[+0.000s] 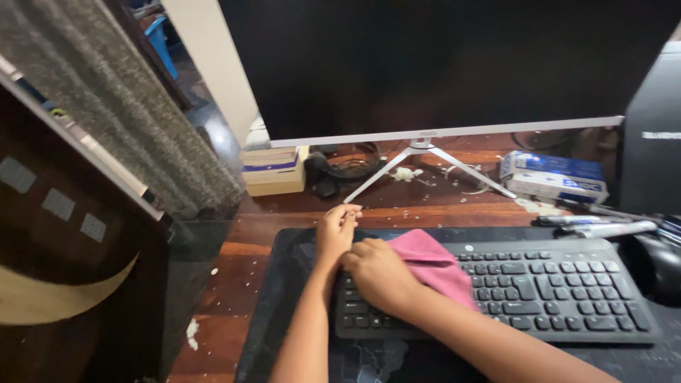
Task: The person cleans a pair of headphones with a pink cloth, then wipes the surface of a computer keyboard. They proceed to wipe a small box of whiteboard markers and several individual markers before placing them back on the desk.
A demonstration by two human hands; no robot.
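Observation:
A black keyboard [553,291] lies on a dark desk mat [284,312] on a wooden desk. My right hand [379,273] presses a pink cloth [433,262] onto the keyboard's left part, fingers closed over the cloth. My left hand [337,230] rests just left of it at the keyboard's far left corner, fingers together and curled, with nothing visible in it.
A large dark monitor [440,64] on a white stand [425,159] fills the back. Headphones [347,167], a stack of books [273,170], a blue and white box [553,177], pens [603,225] and a black mouse [656,266] lie around. White crumbs dot the desk wood [213,284].

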